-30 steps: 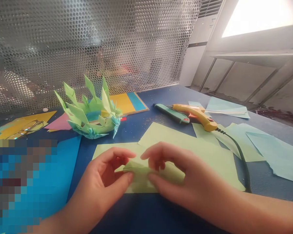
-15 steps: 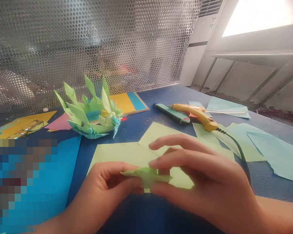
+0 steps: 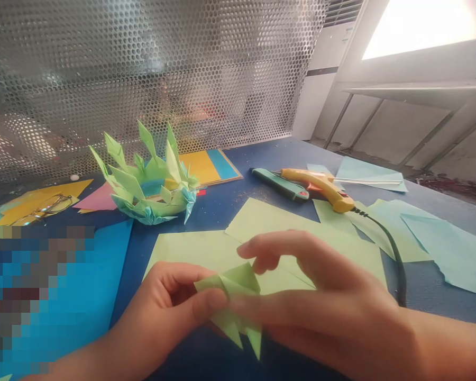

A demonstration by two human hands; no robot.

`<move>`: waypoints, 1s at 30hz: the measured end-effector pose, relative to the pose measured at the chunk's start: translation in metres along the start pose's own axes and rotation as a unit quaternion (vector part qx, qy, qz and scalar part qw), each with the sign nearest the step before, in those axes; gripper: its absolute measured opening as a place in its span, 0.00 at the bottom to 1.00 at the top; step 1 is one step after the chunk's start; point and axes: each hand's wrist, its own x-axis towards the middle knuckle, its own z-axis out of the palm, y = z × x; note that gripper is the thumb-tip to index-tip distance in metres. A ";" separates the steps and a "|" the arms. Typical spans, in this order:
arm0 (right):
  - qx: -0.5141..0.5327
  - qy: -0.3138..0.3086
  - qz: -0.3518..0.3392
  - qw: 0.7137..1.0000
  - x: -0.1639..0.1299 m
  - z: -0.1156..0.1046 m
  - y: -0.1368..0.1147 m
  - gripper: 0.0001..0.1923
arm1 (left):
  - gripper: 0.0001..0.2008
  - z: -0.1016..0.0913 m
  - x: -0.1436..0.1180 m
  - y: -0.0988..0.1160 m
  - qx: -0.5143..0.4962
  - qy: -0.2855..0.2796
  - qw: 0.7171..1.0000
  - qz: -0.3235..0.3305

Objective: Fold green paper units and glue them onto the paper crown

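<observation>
Table (image 3: 262,153): dark blue top, fills the lower half of the view, strewn with paper.
Screen (image 3: 162,69): perforated metal sheet standing upright along the far edge, from 9 to 12 o'clock.
Blue sheet (image 3: 103,275): lies flat at 8 o'clock, partly blurred out.
Green sheets (image 3: 269,222): 2 pale green sheets overlap at the centre, flat on the table, just beyond both hands.
Pale sheets (image 3: 440,238): light blue and green pieces spread at 3 o'clock.
Crown (image 3: 148,185): ring of spiky folded green and blue units, at 10 o'clock from the hands, well apart from them.
Coloured stack (image 3: 206,166): yellow and blue sheets just behind the crown, at 11 o'clock.
Glue gun (image 3: 321,188): yellow, lying on its side at 1 o'clock, its dark cord running toward 3 o'clock.
Knife (image 3: 280,185): green handle, just beside the glue gun on its 9 o'clock side.
Glasses (image 3: 43,209): on yellow paper at 9 o'clock.
Right hand (image 3: 321,301): thumb and fingers pinch the right side of the piece; index finger lifted and curled above it.
Left hand (image 3: 170,307): thumb and index finger pinch the left side of the piece.
Piece (image 3: 236,299): small folded pale green unit, held between both hands at 6 o'clock, above the table edge, 2 points hanging down.
</observation>
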 end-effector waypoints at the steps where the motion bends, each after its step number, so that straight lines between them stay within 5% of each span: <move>1: -0.010 -0.005 -0.009 1.000 0.001 -0.002 -0.001 0.10 | 0.10 0.000 0.000 0.000 -0.001 0.003 1.000 0.000; 8: -0.025 -0.082 -0.001 0.996 0.009 -0.011 -0.003 0.11 | 0.08 0.001 -0.001 0.003 0.026 0.034 0.999 -0.014; 14: 0.097 -0.093 0.043 0.990 0.010 -0.005 0.001 0.07 | 0.08 0.001 -0.003 0.001 0.063 0.076 0.995 -0.011; 17: 0.165 -0.070 0.105 0.978 0.008 0.001 0.001 0.06 | 0.07 0.003 -0.002 0.002 0.090 0.090 0.992 -0.002; 20: 0.187 0.003 0.224 0.957 0.006 0.009 0.001 0.15 | 0.10 0.005 -0.003 0.003 0.139 0.117 0.983 -0.001; 25: 0.211 -0.091 0.314 0.921 0.007 0.014 0.003 0.08 | 0.11 0.004 -0.006 0.002 0.190 0.131 0.973 -0.007; 30: 0.225 -0.074 0.335 0.912 0.011 0.012 0.000 0.11 | 0.08 0.004 -0.002 0.003 0.164 0.104 0.981 -0.003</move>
